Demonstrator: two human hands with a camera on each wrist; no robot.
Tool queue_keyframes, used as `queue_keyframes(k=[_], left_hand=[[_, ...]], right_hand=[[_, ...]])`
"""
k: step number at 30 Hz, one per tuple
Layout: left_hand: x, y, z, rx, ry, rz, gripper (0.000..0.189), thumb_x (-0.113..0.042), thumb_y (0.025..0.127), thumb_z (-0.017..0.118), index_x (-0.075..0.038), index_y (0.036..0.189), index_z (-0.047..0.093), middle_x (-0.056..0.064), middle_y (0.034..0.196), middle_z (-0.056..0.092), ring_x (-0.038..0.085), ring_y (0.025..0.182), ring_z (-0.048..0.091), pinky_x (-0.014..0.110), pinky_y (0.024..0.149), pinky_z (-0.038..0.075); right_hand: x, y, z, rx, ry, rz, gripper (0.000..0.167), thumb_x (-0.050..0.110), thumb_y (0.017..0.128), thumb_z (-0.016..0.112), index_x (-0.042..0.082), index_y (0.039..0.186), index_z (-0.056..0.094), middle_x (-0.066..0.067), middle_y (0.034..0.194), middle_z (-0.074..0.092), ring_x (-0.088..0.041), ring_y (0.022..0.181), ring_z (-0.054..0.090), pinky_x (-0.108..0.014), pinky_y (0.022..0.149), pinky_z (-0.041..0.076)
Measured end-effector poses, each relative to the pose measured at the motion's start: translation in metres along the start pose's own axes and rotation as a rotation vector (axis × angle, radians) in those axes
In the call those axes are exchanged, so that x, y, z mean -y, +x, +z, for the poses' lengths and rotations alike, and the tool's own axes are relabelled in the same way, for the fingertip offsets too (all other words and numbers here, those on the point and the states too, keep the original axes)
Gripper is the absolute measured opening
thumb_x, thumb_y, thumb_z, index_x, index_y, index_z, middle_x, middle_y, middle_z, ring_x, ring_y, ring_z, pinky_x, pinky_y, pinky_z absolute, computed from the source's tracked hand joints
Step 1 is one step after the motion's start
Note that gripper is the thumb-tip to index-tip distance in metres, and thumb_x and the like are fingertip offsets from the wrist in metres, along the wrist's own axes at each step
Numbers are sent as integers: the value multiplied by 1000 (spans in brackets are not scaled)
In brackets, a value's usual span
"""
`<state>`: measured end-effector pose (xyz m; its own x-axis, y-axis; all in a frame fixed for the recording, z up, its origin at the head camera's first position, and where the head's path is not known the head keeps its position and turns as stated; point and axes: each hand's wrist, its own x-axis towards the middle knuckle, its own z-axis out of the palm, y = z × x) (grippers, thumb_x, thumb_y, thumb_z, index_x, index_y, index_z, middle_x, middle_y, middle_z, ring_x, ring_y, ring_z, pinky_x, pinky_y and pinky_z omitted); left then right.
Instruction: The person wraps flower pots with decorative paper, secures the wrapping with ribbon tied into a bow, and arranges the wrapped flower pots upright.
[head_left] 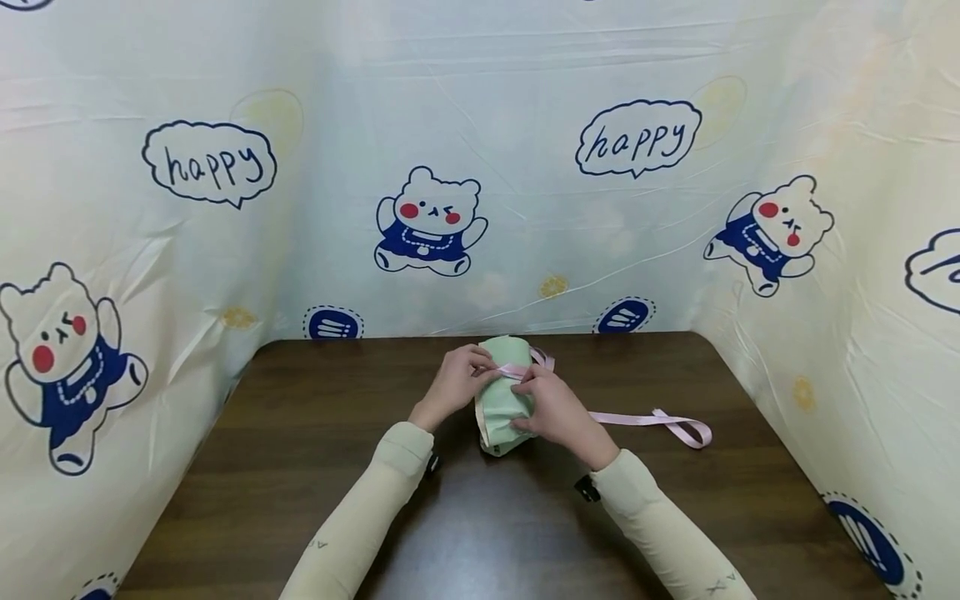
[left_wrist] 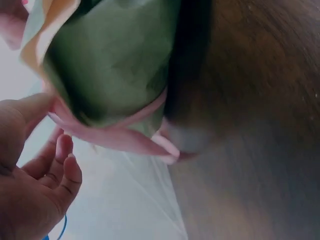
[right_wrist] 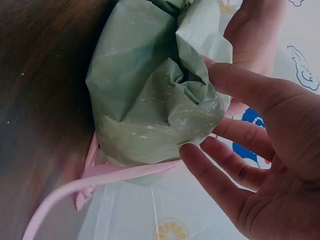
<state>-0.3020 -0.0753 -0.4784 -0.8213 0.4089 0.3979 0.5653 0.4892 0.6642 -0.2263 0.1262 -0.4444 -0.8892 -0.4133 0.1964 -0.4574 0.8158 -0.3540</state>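
Note:
A bundle wrapped in pale green paper (head_left: 504, 408), with a beige inner edge, lies between both hands at the far middle of the table. Round its upper part runs a pink ribbon (head_left: 512, 372). My left hand (head_left: 459, 379) is at the bundle's left side and pinches the ribbon (left_wrist: 107, 139) at thumb and fingertip. On the right side, my right hand (head_left: 557, 406) touches the crumpled paper (right_wrist: 150, 120) with spread, fairly straight fingers (right_wrist: 210, 177), one fingertip right beside the ribbon. What the paper wraps is hidden.
A loose ribbon tail (head_left: 686, 429) trails right across the dark wooden table (head_left: 300, 483) and ends in a loop. Another ribbon loop (head_left: 543, 358) stands behind the bundle. A printed curtain (head_left: 525, 250) hangs close along the table's back and sides.

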Motion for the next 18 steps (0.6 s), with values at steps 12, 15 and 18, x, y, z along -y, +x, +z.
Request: queue_keyframes(k=[12,15,18], left_hand=[[12,-24,-64,-272,-187,-96,18,-22,99,69,-5,100,75,10,92,72,22,77,62,25,65,50],[19,-32,-84,-314,-200,-130,18,-19,100,68,-2,102,73,15,92,72,21,81,63,21,69,49],[25,-42,-105,-346,-179,-132,20,-17,102,64,1,105,72,21,94,72,21,82,62,19,69,47]], right_hand=[[0,0,4,-10,13,23,58,22,69,96,0,119,75,-9,108,60,-23,97,61,-39,89,55],[0,0,5,-13,14,26,58,21,69,96,-1,119,75,-9,108,59,-23,96,60,-39,87,55],[1,0,4,-12,14,30,58,21,70,96,-1,119,75,-9,108,59,-22,96,61,-39,86,55]])
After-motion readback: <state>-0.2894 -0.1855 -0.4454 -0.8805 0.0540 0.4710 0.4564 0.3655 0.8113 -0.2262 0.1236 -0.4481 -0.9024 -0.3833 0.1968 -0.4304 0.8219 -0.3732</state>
